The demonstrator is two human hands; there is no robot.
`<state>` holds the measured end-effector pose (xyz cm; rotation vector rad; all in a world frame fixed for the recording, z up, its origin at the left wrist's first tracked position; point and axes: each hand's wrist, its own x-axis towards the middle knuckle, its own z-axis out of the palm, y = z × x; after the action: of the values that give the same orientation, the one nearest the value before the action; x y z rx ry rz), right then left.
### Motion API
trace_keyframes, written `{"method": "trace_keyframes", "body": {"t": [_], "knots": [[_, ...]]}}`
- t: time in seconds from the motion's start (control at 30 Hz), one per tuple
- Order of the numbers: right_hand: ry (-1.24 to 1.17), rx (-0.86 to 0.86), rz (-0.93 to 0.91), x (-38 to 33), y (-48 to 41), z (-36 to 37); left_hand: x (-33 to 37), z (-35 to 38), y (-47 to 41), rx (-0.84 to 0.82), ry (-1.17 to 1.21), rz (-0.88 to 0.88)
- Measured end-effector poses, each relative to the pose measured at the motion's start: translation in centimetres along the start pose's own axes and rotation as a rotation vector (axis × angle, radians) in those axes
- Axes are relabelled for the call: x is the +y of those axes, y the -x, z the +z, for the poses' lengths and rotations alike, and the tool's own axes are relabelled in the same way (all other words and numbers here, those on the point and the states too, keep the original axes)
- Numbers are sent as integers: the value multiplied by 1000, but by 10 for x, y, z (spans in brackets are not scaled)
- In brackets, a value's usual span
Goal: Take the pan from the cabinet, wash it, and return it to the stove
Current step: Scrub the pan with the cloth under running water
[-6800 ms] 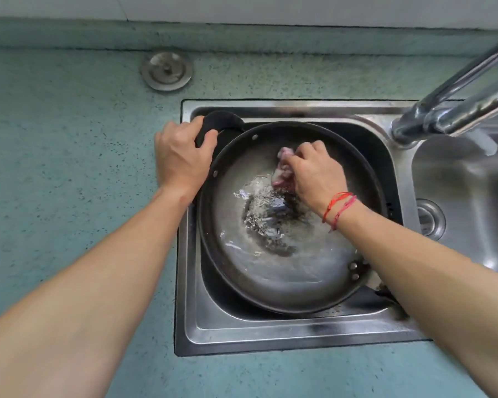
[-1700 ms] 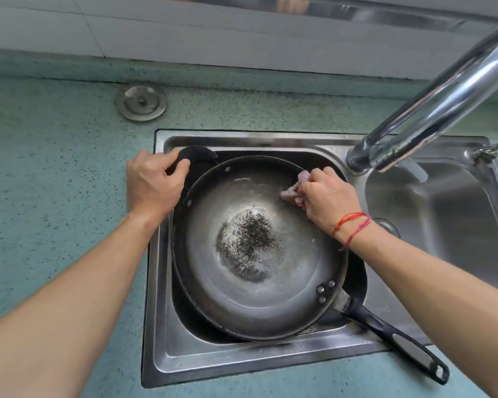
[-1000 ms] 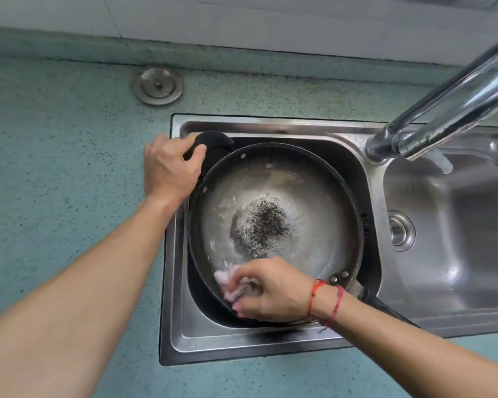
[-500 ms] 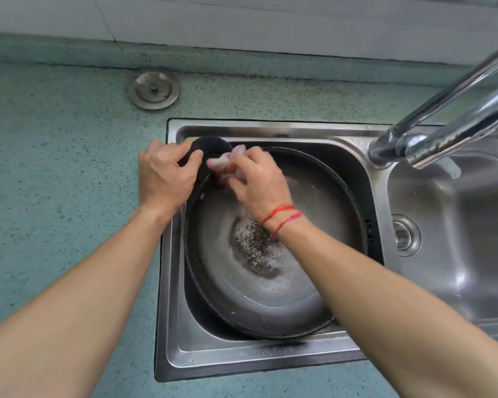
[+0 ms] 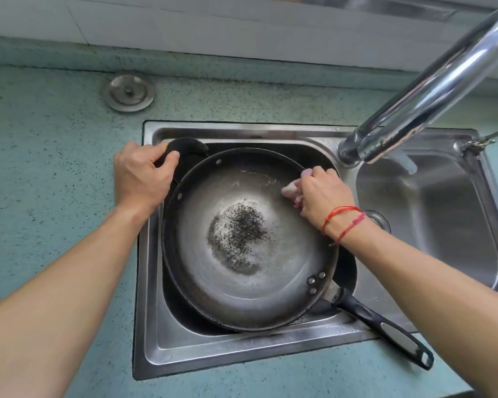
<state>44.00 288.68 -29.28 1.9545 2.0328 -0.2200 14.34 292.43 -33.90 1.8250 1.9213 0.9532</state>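
A large dark pan (image 5: 276, 271) lies tilted in the left basin of the steel sink (image 5: 156, 334), with a patch of black specks and suds at its middle. Its long black handle (image 5: 385, 328) sticks out over the sink's front right rim. My left hand (image 5: 141, 173) grips the pan's short black helper handle (image 5: 187, 145) at the far left. My right hand (image 5: 322, 193), with red strings at the wrist, presses a pink cloth (image 5: 291, 192) against the pan's inner wall at the far right.
A chrome faucet (image 5: 431, 90) arches from the sink divider towards the upper right. The right basin (image 5: 437, 214) has a drain fitting (image 5: 378, 221) beside my wrist. A round metal sink plug (image 5: 128, 93) lies on the teal speckled counter (image 5: 46, 168) behind the sink.
My right hand has swept the cloth from the pan's far left rim, near the helper handle, round to its far right wall. My left hand keeps its grip.
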Motion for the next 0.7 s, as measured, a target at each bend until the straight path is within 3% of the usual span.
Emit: {"method": "trace_keyframes", "body": {"t": [0.2, 0.33, 0.47, 0.53, 0.7], "knots": [[106, -333, -243, 0, 65, 16, 1, -1, 1, 10, 8, -5], [-86, -500, -400, -8, 87, 25, 2, -1, 0, 10, -16, -1], [-438, -649, -420, -40, 102, 29, 1, -1, -1, 3, -10, -5], [-590, -595, -486, -64, 105, 34, 1, -2, 0, 4, -3, -3], [-834, -194, -564, -126, 82, 47, 2, -2, -1, -1, -11, 26]]}}
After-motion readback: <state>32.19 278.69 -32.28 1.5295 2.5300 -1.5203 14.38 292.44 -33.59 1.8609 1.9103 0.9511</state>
